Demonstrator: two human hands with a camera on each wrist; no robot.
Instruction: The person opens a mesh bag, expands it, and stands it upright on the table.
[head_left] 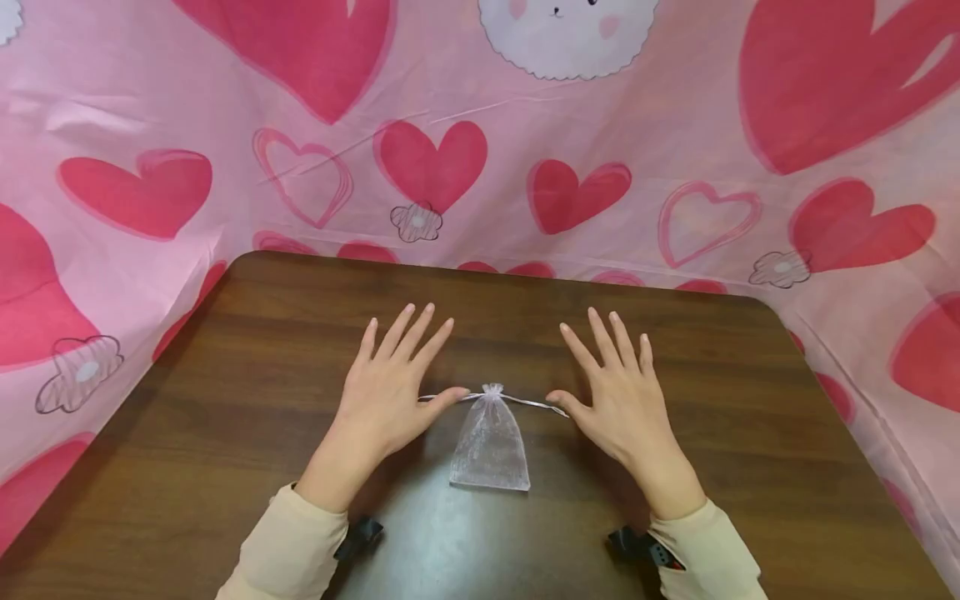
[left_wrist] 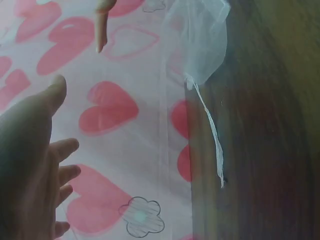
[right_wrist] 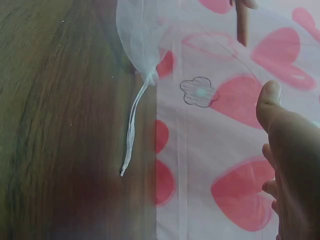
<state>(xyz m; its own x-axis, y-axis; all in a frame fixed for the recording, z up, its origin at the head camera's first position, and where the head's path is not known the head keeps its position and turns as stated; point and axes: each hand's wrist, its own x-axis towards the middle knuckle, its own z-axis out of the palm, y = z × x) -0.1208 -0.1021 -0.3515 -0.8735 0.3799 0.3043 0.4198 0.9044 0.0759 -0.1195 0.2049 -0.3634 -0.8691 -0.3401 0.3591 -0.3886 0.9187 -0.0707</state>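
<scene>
A small sheer white drawstring pouch (head_left: 491, 446) lies on the brown wooden table, its neck gathered tight and its ribbon ends stretched out to both sides. To its left, my left hand (head_left: 386, 400) is held with fingers spread, the thumb over the left ribbon in the head view. On the other side my right hand (head_left: 626, 408) is spread likewise, its thumb near the tip of the right ribbon (head_left: 536, 404). Both wrist views show the pouch (left_wrist: 207, 42) with a loose ribbon (right_wrist: 131, 130) hanging apart from the fingers. Neither hand holds anything.
The wooden table (head_left: 225, 467) has rounded far corners. A pink cloth (head_left: 480, 217) printed with hearts and flowers rises behind it and along both sides. Dark wrist devices (head_left: 360, 537) sit at both cuffs.
</scene>
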